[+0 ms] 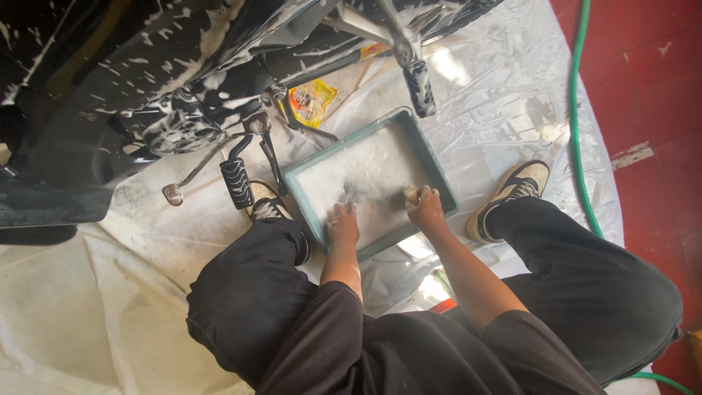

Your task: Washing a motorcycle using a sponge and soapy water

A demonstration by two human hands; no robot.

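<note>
While both arms reach down, hands dip in the foamy tray (439,179).
Left hand (342,223) curled in suds, right hand (426,208) pinching a yellow sponge (412,194); yellow packet (313,101) lies at upper centre.

both hands sit in the shallow rectangular foam-filled plastic tray (436,175), left hand (342,224) beside right hand (426,211), which holds a small sponge (412,194). the tray lies on the clear plastic sheet (497,95), between the person's shoes. the soapy motorcycle (146,88) stands beyond, its footpeg (236,183) just left of the tray. a garden hose (578,110) runs along the right.

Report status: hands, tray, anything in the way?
Both hands in foamy green tray. Right hand shut on yellow sponge; left hand open in suds. Motorcycle footpeg beside tray.
</note>
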